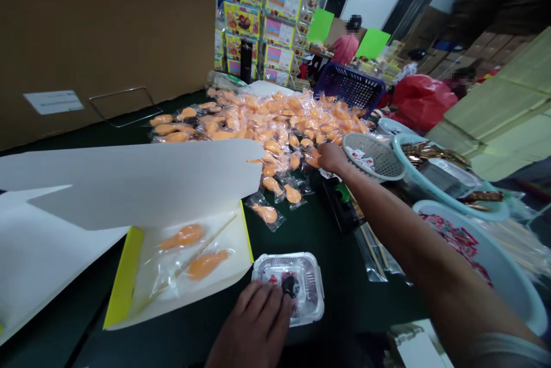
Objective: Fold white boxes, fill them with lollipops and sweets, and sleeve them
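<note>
My left hand [258, 322] lies over the near left rim of a small foil tray [307, 262], its fingers together and reaching inside. At the fingertips is a small round black item [290, 286], and red-and-white bits show in the tray. My right arm stretches forward, and my right hand [332, 158] is closed at the right edge of a heap of wrapped orange drumstick-shaped pieces [258, 118]; what its fingers hold is hidden. Left of the tray, an open white-and-yellow box [135, 264] holds two wrapped orange pieces [206, 264] and a thin stick [204, 247].
Below my right hand lies a black case [340, 207] with a green part. A grey colander [379, 155], blue basins [430, 207] of packets and bagged sticks [374, 253] stand right. A large carton [107, 23] walls the left. People work behind a purple basket [350, 86].
</note>
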Motion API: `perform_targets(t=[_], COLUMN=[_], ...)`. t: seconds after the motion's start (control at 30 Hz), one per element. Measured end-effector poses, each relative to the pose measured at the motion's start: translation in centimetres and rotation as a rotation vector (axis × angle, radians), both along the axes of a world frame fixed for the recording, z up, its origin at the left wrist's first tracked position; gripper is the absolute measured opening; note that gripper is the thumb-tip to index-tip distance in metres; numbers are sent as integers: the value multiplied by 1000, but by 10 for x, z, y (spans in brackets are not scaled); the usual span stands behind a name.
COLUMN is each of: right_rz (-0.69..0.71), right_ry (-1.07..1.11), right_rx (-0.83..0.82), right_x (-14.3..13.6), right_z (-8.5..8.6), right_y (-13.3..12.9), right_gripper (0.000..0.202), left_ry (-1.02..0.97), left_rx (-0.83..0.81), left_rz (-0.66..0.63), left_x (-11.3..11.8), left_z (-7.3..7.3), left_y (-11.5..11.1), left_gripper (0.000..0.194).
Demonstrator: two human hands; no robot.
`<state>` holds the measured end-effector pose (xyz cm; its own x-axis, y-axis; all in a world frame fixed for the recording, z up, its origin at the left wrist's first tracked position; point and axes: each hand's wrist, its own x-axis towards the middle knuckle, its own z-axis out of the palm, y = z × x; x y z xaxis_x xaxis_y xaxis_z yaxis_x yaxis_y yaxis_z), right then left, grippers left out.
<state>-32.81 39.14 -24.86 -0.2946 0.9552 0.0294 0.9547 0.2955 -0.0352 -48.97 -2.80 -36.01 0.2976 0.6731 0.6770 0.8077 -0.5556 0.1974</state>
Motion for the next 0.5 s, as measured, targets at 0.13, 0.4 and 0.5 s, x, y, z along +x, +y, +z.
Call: perform_targets(t=[0.13, 0.4, 0.5], right_rz=[34, 137, 60], right_ry=[246, 379, 288], right_rx=[4, -57, 105], right_x=[6, 17, 22], right_z=[11, 34, 55], right_y=[-20, -41, -12], right_gripper=[23, 31, 30], left_ry=[12, -29, 1], left_rx=[-48, -35, 7], left_rz=[7, 43, 48], left_x=[1, 4, 3], left_z=[0, 8, 1], left_y=[-3, -1, 0], left_gripper=[31, 38, 32])
